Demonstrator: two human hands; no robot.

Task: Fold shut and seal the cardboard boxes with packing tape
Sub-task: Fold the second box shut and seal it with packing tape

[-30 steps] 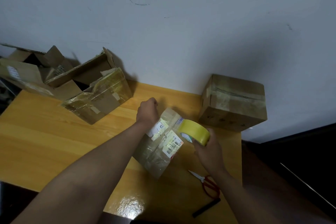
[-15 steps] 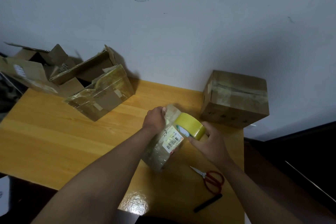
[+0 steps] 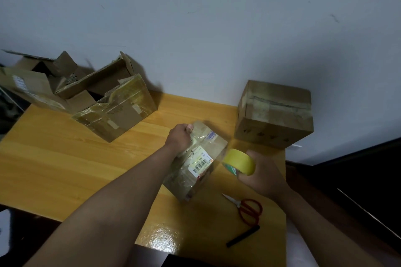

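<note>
A small cardboard box [image 3: 196,167] with a white barcode label and shiny tape on it lies at the middle of the wooden table [image 3: 65,165]. My left hand [image 3: 180,137] grips its far left top edge, thumb on the top face. To the right of the box my right hand [image 3: 263,174] holds a yellow roll of packing tape [image 3: 239,161] just off the box's right side. Clear tape seems to run from the roll to the box.
A closed, taped box [image 3: 274,115] stands at the back right by the wall. Two open boxes [image 3: 117,110] with raised flaps sit at the back left. Red-handled scissors [image 3: 246,208] and a black marker [image 3: 243,236] lie near the front right. The table edge drops off at the right.
My right hand has drawn the tape roll away from the box top, to the right and toward me. My left hand stays on the box's far edge.
</note>
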